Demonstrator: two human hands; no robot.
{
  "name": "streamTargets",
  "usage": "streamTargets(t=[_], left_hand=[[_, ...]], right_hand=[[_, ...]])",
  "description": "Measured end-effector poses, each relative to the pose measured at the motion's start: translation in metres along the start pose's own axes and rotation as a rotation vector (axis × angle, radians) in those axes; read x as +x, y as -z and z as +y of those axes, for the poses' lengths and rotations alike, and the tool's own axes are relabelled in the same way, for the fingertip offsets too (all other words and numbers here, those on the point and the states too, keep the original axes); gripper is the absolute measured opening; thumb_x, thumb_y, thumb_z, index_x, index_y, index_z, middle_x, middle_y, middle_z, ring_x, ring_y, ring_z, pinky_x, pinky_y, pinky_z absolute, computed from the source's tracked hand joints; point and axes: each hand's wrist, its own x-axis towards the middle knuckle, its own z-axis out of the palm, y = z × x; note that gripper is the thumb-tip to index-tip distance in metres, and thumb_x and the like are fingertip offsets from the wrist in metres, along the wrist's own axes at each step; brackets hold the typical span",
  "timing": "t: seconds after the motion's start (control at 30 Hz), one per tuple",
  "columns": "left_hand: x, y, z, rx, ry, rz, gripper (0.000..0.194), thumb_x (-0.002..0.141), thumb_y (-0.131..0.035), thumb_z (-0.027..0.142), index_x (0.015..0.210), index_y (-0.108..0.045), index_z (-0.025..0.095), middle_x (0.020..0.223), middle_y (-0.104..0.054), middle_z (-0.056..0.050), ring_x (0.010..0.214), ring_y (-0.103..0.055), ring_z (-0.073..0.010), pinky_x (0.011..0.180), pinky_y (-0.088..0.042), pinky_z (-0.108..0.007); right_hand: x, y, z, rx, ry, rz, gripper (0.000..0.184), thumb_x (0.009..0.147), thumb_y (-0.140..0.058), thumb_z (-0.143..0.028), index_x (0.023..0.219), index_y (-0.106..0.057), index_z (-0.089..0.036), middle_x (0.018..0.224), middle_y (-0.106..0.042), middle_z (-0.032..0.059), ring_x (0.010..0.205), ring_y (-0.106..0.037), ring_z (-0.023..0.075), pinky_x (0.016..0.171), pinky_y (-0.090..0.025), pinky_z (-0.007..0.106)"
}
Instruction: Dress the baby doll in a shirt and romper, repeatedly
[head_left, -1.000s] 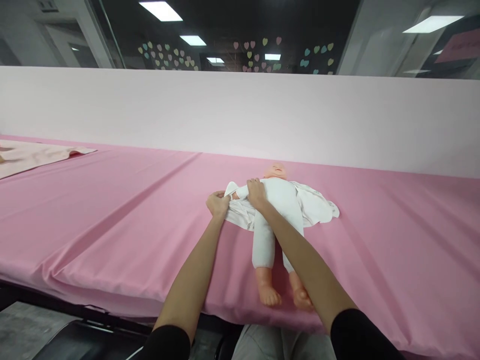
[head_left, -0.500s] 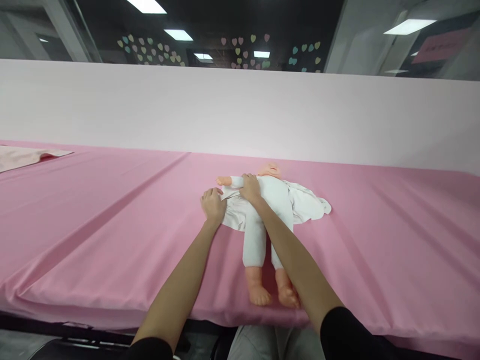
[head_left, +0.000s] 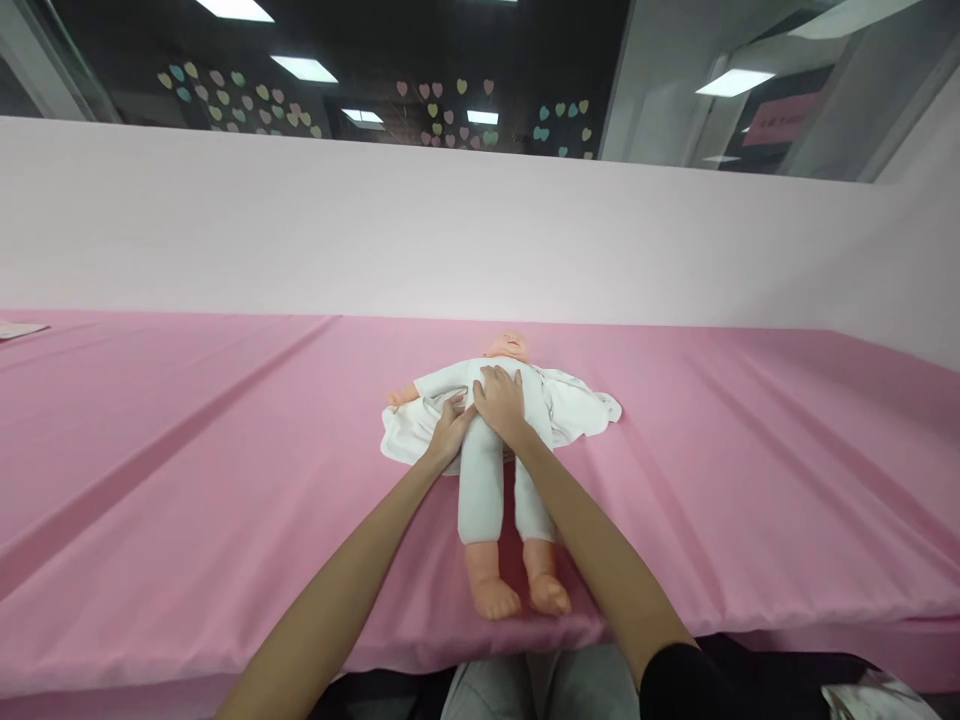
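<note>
A baby doll (head_left: 510,347) in white clothing lies on its back, feet toward me. Under it a white baby garment (head_left: 577,405) is spread out to both sides. My right hand (head_left: 501,402) rests on the doll's belly, open, with its fingers apart. Against the doll's waist on the left is my left hand (head_left: 450,432), its thumb apart from the fingers; the fingertips are partly lost against the white cloth. The doll's left-side arm (head_left: 442,380) reaches outward over the garment; the arm on the other side is not visible.
A pink sheet (head_left: 225,480) with creases covers the wide padded surface. Behind it stands a white wall (head_left: 375,235) below a dark window with heart stickers. A pale cloth (head_left: 21,330) lies at the far left edge.
My left hand has moved right, from the garment's edge to the doll's waist. The garment's left side now lies spread out, and the doll's arm slants lower. The camera has turned right.
</note>
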Motion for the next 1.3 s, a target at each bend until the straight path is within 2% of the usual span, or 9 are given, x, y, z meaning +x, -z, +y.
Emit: streamTargets(t=[0.1, 0.17, 0.27, 0.4, 0.57, 0.73, 1.0, 1.17, 1.3], left_hand=[[-0.012, -0.008, 0.01, -0.097, 0.086, -0.121, 0.085, 0.062, -0.076, 0.035, 0.132, -0.029, 0.024, 0.123, -0.054, -0.012, 0.094, -0.061, -0.0216, 0.079, -0.051, -0.034], [-0.019, -0.014, 0.016, -0.128, 0.127, -0.167, 0.097, 0.057, -0.08, 0.029, 0.135, -0.023, 0.029, 0.126, -0.051, -0.011, 0.093, -0.062, -0.0225, 0.076, -0.054, -0.035], [-0.025, -0.018, 0.021, -0.13, 0.157, -0.143, 0.096, 0.056, -0.079, 0.021, 0.135, -0.025, 0.03, 0.124, -0.053, -0.01, 0.088, -0.064, -0.0229, 0.07, -0.055, -0.035], [-0.027, -0.019, 0.024, -0.103, 0.145, -0.016, 0.086, 0.057, -0.074, 0.014, 0.133, -0.035, 0.026, 0.122, -0.055, -0.01, 0.087, -0.064, -0.0219, 0.067, -0.055, -0.03], [-0.028, -0.017, 0.03, -0.103, 0.073, 0.037, 0.083, 0.057, -0.071, 0.007, 0.131, -0.04, 0.027, 0.121, -0.058, -0.007, 0.09, -0.063, -0.0211, 0.066, -0.054, -0.027], [-0.03, -0.011, 0.038, -0.104, 0.057, 0.058, 0.077, 0.057, -0.07, 0.004, 0.126, -0.046, 0.027, 0.127, -0.054, -0.006, 0.098, -0.062, -0.022, 0.071, -0.054, -0.027], [-0.024, 0.026, 0.041, -0.113, 0.059, 0.094, 0.068, 0.052, -0.075, 0.007, 0.115, -0.057, 0.024, 0.133, -0.049, -0.005, 0.103, -0.06, -0.0251, 0.076, -0.055, -0.03], [-0.024, 0.046, 0.045, -0.131, 0.071, 0.152, 0.069, 0.053, -0.074, 0.006, 0.118, -0.055, 0.022, 0.124, -0.057, -0.008, 0.097, -0.063, -0.0246, 0.072, -0.056, -0.03], [-0.024, 0.063, 0.049, -0.126, 0.077, 0.198, 0.068, 0.055, -0.073, 0.008, 0.119, -0.055, 0.018, 0.108, -0.065, -0.01, 0.091, -0.064, -0.0244, 0.07, -0.055, -0.031]], right_hand=[[0.0, 0.011, 0.033, 0.048, -0.062, -0.003, 0.032, 0.088, -0.036, -0.022, 0.112, -0.055, -0.013, 0.115, -0.06, 0.0116, 0.114, -0.048, 0.0221, 0.104, -0.022, 0.043], [-0.001, 0.016, 0.062, 0.047, -0.137, -0.026, 0.034, 0.089, -0.033, -0.023, 0.111, -0.057, -0.014, 0.115, -0.061, 0.0109, 0.111, -0.051, 0.0215, 0.104, -0.023, 0.043], [-0.012, 0.018, 0.106, -0.018, -0.258, -0.055, 0.04, 0.093, -0.024, -0.026, 0.114, -0.057, -0.019, 0.121, -0.058, 0.0094, 0.114, -0.048, 0.0238, 0.103, -0.017, 0.052], [-0.032, 0.009, 0.14, -0.167, -0.254, 0.007, 0.04, 0.093, -0.028, -0.036, 0.128, -0.046, -0.028, 0.133, -0.048, 0.0058, 0.125, -0.036, 0.0264, 0.104, -0.007, 0.057], [-0.035, 0.005, 0.142, -0.219, -0.351, 0.031, 0.041, 0.093, -0.024, -0.031, 0.127, -0.047, -0.029, 0.121, -0.056, 0.0057, 0.117, -0.041, 0.0256, 0.104, -0.005, 0.057], [-0.033, 0.009, 0.142, -0.205, -0.443, 0.001, 0.042, 0.094, -0.022, -0.034, 0.125, -0.05, -0.028, 0.116, -0.058, 0.0071, 0.113, -0.044, 0.0262, 0.103, -0.006, 0.056], [-0.033, 0.01, 0.143, -0.229, -0.475, -0.043, 0.051, 0.095, -0.017, -0.034, 0.098, -0.064, -0.015, 0.102, -0.062, 0.0144, 0.106, -0.05, 0.0262, 0.102, -0.01, 0.055], [-0.034, 0.01, 0.147, -0.194, -0.53, -0.094, 0.04, 0.092, -0.027, -0.03, 0.102, -0.062, -0.015, 0.106, -0.06, 0.0166, 0.107, -0.049, 0.029, 0.096, -0.019, 0.058], [-0.033, 0.006, 0.152, -0.218, -0.549, -0.139, 0.037, 0.09, -0.027, -0.026, 0.104, -0.061, -0.015, 0.113, -0.057, 0.0164, 0.111, -0.046, 0.0295, 0.096, -0.019, 0.059]])
